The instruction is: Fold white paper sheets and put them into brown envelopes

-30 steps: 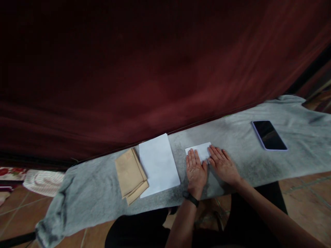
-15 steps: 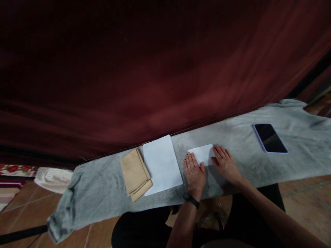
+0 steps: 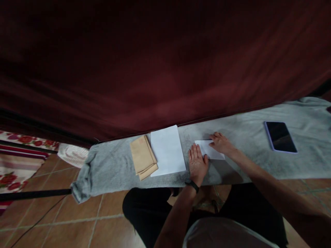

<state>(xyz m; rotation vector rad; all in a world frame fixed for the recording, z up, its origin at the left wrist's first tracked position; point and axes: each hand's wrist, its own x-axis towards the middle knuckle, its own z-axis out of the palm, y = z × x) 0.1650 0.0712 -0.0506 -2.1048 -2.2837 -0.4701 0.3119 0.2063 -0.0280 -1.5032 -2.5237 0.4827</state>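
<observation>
My left hand [image 3: 198, 164] lies palm down and spread flat, fingers together and pointing to 12 o'clock, thumb angled out toward 1. Its fingers rest on the left end of a small white paper rectangle [image 3: 207, 150]. My right hand [image 3: 221, 143] is at the paper's 2 o'clock side, its fingers curled over the upper edge and right part of it; I cannot tell whether they pinch the paper or only press on it. The paper lies directly in front of me on a grey cloth [image 3: 111, 168], tilted slightly, its right end lower than its left. On my left wrist I wear a black wristband [image 3: 192, 185].

At 9 o'clock from the paper, just beyond my left hand, is a large white sheet [image 3: 168, 151], lying lengthwise away from me. Farther along 9 o'clock, a few brown kraft envelopes [image 3: 142, 154] lie stacked unevenly, lapping over the sheet's near left edge. Between 2 and 3 o'clock, well apart from my right hand, a smartphone [image 3: 281, 136] in a lilac case lies with its dark screen up.

A dark red curtain [image 3: 165, 75] fills 12 o'clock, behind the cloth. My black trousers [image 3: 144, 210] show around 7, above terracotta floor tiles [image 3: 111, 227]. Out between 8 and 9, a black bar [image 3: 33, 195] crosses in front of a floral fabric [image 3: 11, 181], and a thin cable [image 3: 38, 215] runs across the tiles.
</observation>
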